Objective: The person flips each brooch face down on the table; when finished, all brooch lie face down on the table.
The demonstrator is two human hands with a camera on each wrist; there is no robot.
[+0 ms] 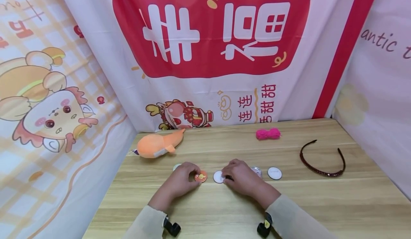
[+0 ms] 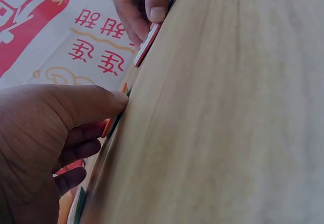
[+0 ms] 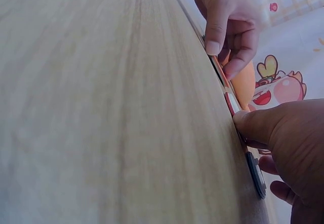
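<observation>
In the head view my left hand [image 1: 183, 178] pinches an orange round disc [image 1: 201, 176] with a yellow picture by its edge, thumb and fingers on opposite sides. The left wrist view shows this orange disc [image 2: 107, 127] edge-on, low at the tabletop. My right hand [image 1: 241, 177] grips the right side of a white round disc [image 1: 218, 177], a short gap to the right of the orange one. Edge-on in the right wrist view, the white disc [image 3: 232, 104] has a red rim. Part of a pale greenish disc [image 1: 176, 166] shows behind my left hand.
Right of my right hand lie a silvery round disc [image 1: 257, 171], partly covered, and another white disc [image 1: 274, 173]. An orange plush toy [image 1: 157, 145] lies at back left, a pink yarn bundle [image 1: 268, 134] at the back, a dark headband [image 1: 321, 171] at right. Printed cloths [image 1: 199, 85] surround the wooden table [image 1: 221, 214].
</observation>
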